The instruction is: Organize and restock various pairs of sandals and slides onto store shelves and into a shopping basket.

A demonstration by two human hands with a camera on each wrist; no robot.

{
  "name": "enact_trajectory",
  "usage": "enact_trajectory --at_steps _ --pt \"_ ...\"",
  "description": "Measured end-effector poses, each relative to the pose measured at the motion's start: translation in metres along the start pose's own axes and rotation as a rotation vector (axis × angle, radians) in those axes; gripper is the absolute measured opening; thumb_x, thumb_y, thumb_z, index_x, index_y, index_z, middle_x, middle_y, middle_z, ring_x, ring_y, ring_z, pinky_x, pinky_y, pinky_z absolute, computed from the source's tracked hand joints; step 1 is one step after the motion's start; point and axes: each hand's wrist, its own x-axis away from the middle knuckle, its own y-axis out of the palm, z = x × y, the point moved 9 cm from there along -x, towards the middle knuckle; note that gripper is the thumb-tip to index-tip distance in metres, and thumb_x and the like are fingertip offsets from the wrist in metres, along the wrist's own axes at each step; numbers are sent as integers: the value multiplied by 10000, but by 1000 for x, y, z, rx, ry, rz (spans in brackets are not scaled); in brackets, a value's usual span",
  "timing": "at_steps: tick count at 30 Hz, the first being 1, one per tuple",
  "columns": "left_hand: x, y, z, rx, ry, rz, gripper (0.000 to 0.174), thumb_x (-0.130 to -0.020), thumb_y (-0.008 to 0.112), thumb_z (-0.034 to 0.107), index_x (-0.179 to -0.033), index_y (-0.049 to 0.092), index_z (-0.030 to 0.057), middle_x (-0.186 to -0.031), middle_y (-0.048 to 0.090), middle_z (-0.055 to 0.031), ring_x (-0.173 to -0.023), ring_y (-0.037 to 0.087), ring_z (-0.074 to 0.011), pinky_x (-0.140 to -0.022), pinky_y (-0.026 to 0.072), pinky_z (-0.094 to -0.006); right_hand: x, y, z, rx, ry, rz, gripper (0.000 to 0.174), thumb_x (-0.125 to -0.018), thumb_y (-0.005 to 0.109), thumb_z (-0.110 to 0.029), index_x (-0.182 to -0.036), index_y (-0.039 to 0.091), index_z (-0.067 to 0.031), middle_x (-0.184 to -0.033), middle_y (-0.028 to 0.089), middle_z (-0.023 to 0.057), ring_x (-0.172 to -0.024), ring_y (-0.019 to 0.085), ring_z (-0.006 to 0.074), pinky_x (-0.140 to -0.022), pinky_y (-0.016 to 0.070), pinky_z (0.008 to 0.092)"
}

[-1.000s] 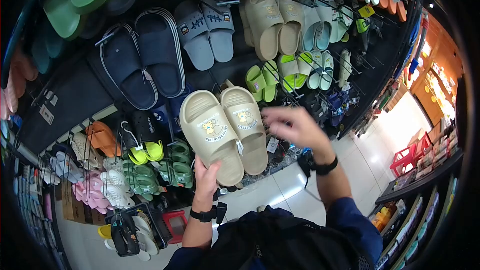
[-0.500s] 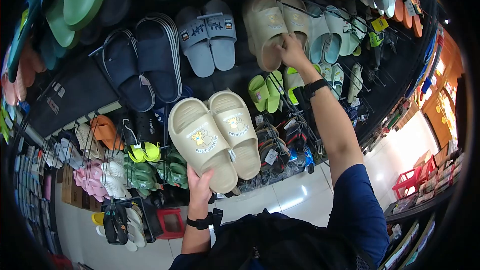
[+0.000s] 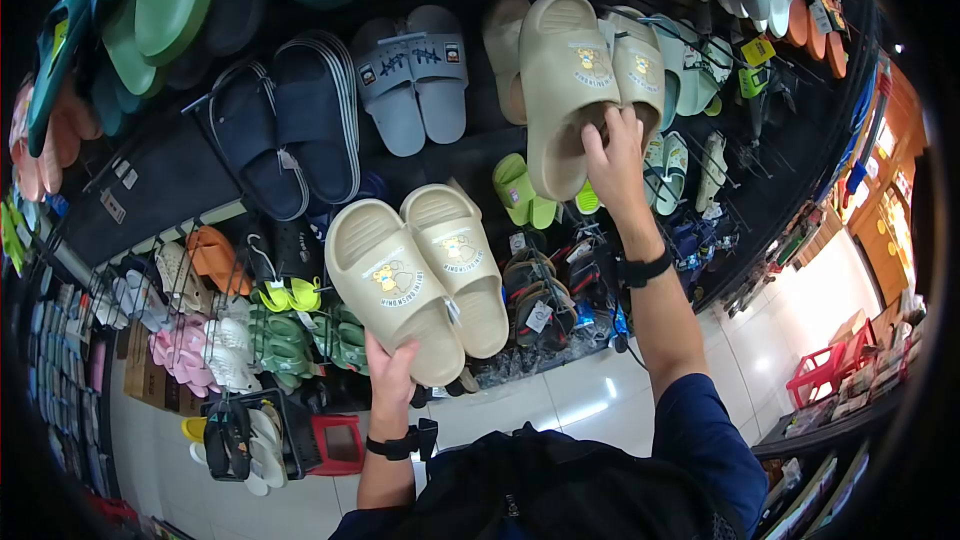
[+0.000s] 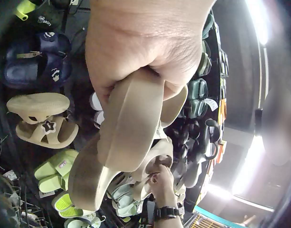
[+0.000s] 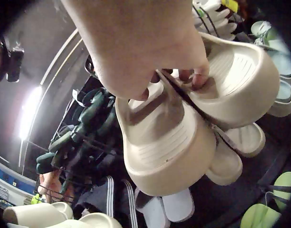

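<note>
My left hand (image 3: 392, 378) grips a pair of beige slide sandals (image 3: 400, 258) low at the heel end, thumb on top. They carry a yellow cartoon print on the straps, and a small tag hangs between them. Up at the rack, my right hand (image 3: 618, 162) holds a second, matching pair of beige slides (image 3: 562, 55) at their inner edges. In the right wrist view, its fingers (image 5: 201, 78) reach in between these two slides (image 5: 171, 164). Behind them another beige pair (image 3: 503, 25) hangs on the rack.
Grey slides (image 3: 412, 75) and large navy slides (image 3: 318, 115) hang to the left. Lime green slides (image 3: 520, 195) hang below the right hand, among protruding metal hooks. A red stool (image 3: 336, 445) stands on the tiled floor at lower left.
My right hand went up from beside the left-hand pair to the rack, took hold of the second beige pair and drew it out toward me. The left-hand pair shifted slightly left.
</note>
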Motion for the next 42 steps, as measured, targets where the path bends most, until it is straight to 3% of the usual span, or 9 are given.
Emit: enact_trajectory --at_steps 8,11,13,18,20,26,34,36,42 --pt "11 11 -3 16 6 6 661 -780 565 -71 -1411 380 -6 -1330 537 -153 -1223 565 -261 -1051 454 -402 29 -59 -26 -17 -47 64 310 -870 607 -91 -1136 580 66 -1180 531 263 -1025 479 419 -911 401 474" --pt "19 9 -9 -6 1 19 664 -783 564 -75 -1418 378 -10 -1339 536 -148 -1230 558 -251 -1062 440 -394 32 -64 -16 12 0 -37 324 -874 607 -64 -1169 557 60 -1209 535 238 -1081 497 411 -941 405 439" --pt "22 2 -9 -17 7 68 666 -785 567 -75 -1421 377 -12 -1343 537 -142 -1234 553 -240 -1071 429 -386 41 -68 -20 3 -49 -39 269 -878 613 -61 -1111 559 61 -1106 537 225 -1055 506 398 -945 403 419" --pt "33 -4 8 -225 56 80 634 -808 607 -39 -1413 418 -19 -1355 536 -94 -1258 500 -181 -1085 378 -343 92 -34 -14 -345 111 -294 314 -846 578 -2 -1154 605 50 -1222 559 241 -1113 532 404 -1019 391 420" --pt "47 -17 23 -279 95 158 638 -811 610 -36 -1418 414 -19 -1355 535 -91 -1264 492 -175 -1085 375 -338 117 -20 -27 -270 -23 -400 345 -891 488 13 -1218 578 79 -1313 542 231 -1244 515 384 -1075 364 408" --pt "141 -91 63 -490 192 354 648 -807 624 -28 -1421 417 -14 -1320 555 -90 -1247 500 -164 -1060 390 -320 209 12 -121 -452 -253 -682 378 -844 566 -60 -1193 617 75 -1327 551 284 -1328 429 482 -1151 261 509" --pt "235 -190 106 -484 252 806 532 -848 583 3 -1365 460 -13 -1252 587 -91 -1167 556 -175 -1011 430 -318 274 74 -231 -737 -328 -983 188 -777 604 22 -955 647 65 -1100 588 251 -1051 528 446 -936 420 474" --pt "256 -221 114 -465 264 889 523 -849 582 2 -1358 465 -13 -1253 587 -92 -1162 559 -175 -1007 433 -318 293 86 -259 -755 -394 -1022 106 -773 644 10 -873 637 42 -935 568 205 -905 517 409 -798 435 469" --pt "299 -326 151 -390 305 1073 498 -858 562 -9 -1346 463 -18 -1257 590 -109 -1137 571 -185 -997 442 -324 345 135 -335 -736 -388 -1129 95 -792 656 -13 -874 631 29 -915 553 202 -904 513 401 -781 436 461"
